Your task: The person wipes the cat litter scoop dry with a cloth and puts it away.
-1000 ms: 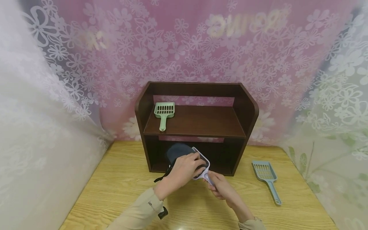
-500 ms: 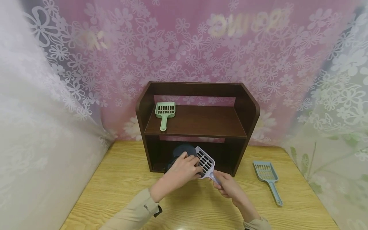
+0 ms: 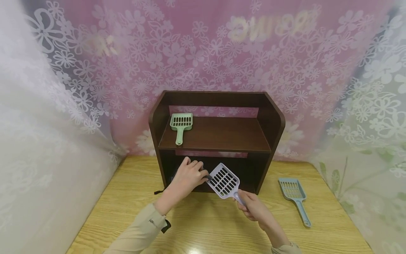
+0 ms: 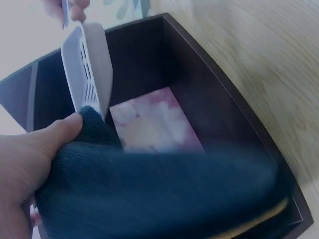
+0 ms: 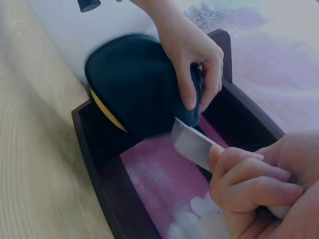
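My right hand [image 3: 255, 209] grips the handle of a lavender litter scoop [image 3: 224, 180], held tilted in front of the lower shelf. A dark teal cloth [image 4: 149, 191] is in my left hand [image 3: 188, 176], pinched between thumb and fingers. One corner of the cloth touches the scoop's edge in the left wrist view. Seen from the right wrist, the cloth [image 5: 134, 82] has a rounded outline, a black border and a yellow strip; in the head view my left hand hides most of it.
A dark brown two-tier shelf [image 3: 222, 134] stands behind the hands. On its upper tier lies a green litter scoop [image 3: 180, 125]. A blue-grey litter scoop [image 3: 293, 192] rests on the wooden table [image 3: 127, 211] at the right. Flowered curtains [image 3: 222, 53] surround the table.
My left hand has moved left across the scoop with the cloth, uncovering the scoop's slotted face. The right hand has shifted slightly right, and the scoop has turned its slots toward the head camera.
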A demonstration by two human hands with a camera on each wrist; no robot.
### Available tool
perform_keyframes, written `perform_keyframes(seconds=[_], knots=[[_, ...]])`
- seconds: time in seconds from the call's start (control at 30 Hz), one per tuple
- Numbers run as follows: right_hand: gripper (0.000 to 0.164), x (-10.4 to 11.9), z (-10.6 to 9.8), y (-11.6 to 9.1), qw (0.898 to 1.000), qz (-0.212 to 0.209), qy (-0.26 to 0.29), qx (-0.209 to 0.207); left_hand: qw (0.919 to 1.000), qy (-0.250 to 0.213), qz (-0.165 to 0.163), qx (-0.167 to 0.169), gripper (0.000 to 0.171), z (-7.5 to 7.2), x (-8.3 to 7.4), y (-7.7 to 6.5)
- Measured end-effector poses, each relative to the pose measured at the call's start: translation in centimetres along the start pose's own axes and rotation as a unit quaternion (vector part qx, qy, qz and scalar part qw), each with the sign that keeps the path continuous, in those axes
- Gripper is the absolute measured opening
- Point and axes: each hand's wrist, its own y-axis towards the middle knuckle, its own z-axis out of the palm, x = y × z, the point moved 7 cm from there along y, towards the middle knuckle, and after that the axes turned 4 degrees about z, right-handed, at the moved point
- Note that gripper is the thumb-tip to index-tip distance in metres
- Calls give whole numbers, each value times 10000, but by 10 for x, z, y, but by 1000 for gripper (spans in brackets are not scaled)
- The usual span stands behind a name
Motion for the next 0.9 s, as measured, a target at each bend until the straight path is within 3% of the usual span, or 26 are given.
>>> perform_keyframes(seconds=[0.1, 0.2, 0.3, 0.4, 0.5, 0.63, 0.7, 0.9], knots=[[44, -4, -1, -1, 10000, 55, -16, -32, 9977, -388, -553, -80, 15, 3, 11, -6], [45, -5, -1, -2, 9999, 73, 75, -9, 9877, -1011, -1187, -73, 15, 7, 19, -12], [45, -3, 0, -2, 9998, 7, 198, 61, 9707, -1676, -1723, -28, 17, 10, 24, -16], [45, -1, 1, -3, 9993, -43, 343, 123, 9485, -2313, -2163, 102, 19, 15, 26, -19], [43, 0, 3, -3, 9986, -45, 492, 167, 9144, -3048, -2654, 242, 21, 22, 30, -25], [42, 0, 4, -3, 9979, -27, 628, 174, 8497, -4126, -3272, 250, 23, 34, 35, -33], [43, 1, 5, -2, 9975, -14, 676, 207, 8184, -4588, -3451, 254, 25, 39, 35, -35], [42, 4, 12, 2, 9958, -100, 808, 421, 7461, -5513, -3714, 391, 30, 47, 29, -37]])
